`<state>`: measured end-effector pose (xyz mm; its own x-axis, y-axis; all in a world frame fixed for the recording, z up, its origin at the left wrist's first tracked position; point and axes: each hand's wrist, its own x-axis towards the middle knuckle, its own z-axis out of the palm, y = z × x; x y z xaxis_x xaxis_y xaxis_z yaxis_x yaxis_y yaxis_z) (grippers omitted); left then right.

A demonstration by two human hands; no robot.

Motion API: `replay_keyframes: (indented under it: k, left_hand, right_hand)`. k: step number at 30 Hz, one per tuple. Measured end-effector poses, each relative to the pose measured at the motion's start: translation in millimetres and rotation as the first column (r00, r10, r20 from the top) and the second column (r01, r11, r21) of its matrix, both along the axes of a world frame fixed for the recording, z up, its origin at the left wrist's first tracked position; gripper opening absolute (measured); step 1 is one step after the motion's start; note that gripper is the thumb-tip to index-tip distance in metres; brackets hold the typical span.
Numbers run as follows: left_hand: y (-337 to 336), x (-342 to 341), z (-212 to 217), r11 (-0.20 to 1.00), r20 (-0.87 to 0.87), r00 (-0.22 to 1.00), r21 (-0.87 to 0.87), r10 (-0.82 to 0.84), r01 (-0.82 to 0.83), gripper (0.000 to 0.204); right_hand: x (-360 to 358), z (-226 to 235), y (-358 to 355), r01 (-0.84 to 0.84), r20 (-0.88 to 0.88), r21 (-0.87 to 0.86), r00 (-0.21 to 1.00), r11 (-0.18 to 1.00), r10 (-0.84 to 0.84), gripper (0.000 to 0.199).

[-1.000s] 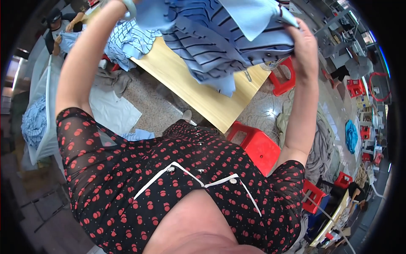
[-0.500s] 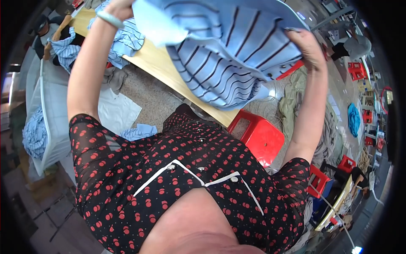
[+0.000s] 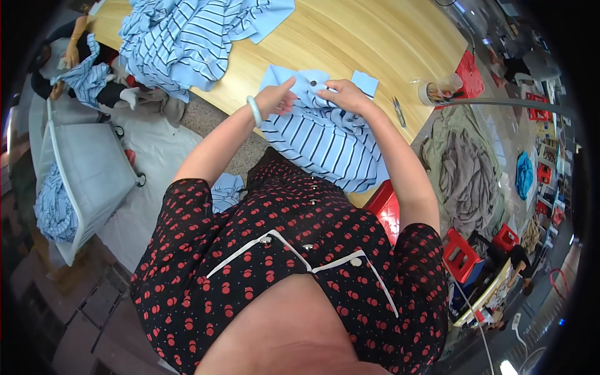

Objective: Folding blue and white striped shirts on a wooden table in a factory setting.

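A light blue shirt (image 3: 325, 147) with dark stripes lies bunched at the near edge of the wooden table (image 3: 375, 37), its lower part hanging toward me. A dark round button shows on its plain blue upper part. My right hand (image 3: 347, 95) pinches the cloth near that button, thumb and fingers together. Over the shirt's left side, my left hand (image 3: 275, 100), with a pale bangle at the wrist, has its fingers stretched out and apart, close to the fabric. Beyond them a small plain blue piece of cloth (image 3: 364, 82) shows.
More striped shirts (image 3: 181, 47) are heaped at the table's far left. Small thread snips (image 3: 398, 112) and a cup of tools (image 3: 431, 94) lie to the right. A red stool (image 3: 384, 209) stands under the near edge. A white wheeled bin (image 3: 94, 169) and another person (image 3: 75, 69) are at left.
The shirt was held up and spread between both raised hands; now it has come down onto the table. My left hand has let go, while the right pinches the cloth.
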<state>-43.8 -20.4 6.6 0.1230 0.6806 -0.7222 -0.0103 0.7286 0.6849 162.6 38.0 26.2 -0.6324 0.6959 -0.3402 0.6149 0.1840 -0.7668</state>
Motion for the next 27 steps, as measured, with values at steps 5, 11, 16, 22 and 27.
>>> replay_keyframes:
  k: [5,11,16,22,27]
  left_hand:
    - [48.6,10.1,7.1,0.924,0.49,0.853,-0.213,-0.18,0.317,0.049]
    - [99.9,-2.5,-7.1,0.997,0.378,0.924,-0.067,0.063,-0.041,0.022]
    - [94.7,-8.1,-35.2,0.984,0.269,0.958,-0.171,0.102,-0.057,0.017]
    - [87.5,-6.3,-44.2,0.927,0.392,0.854,-0.289,0.342,-0.238,0.019]
    - [80.2,-13.6,-52.0,0.955,0.445,0.855,-0.245,0.266,-0.169,0.024]
  right_hand:
    - [-13.8,21.4,15.6,-0.026,0.027,-0.043,0.999,0.999,0.027,0.029]
    - [-20.9,35.0,-1.3,0.204,-0.144,0.693,0.979,0.692,-0.145,0.013]
    - [-50.7,-28.3,-47.3,-0.06,-0.015,0.391,0.997,0.919,0.071,0.02]
    - [-85.2,-88.4,-60.4,-0.175,0.107,0.534,0.984,0.827,0.14,0.005]
    - [-91.2,-37.6,-80.3,-0.091,-0.169,0.412,0.97,0.906,0.174,0.007]
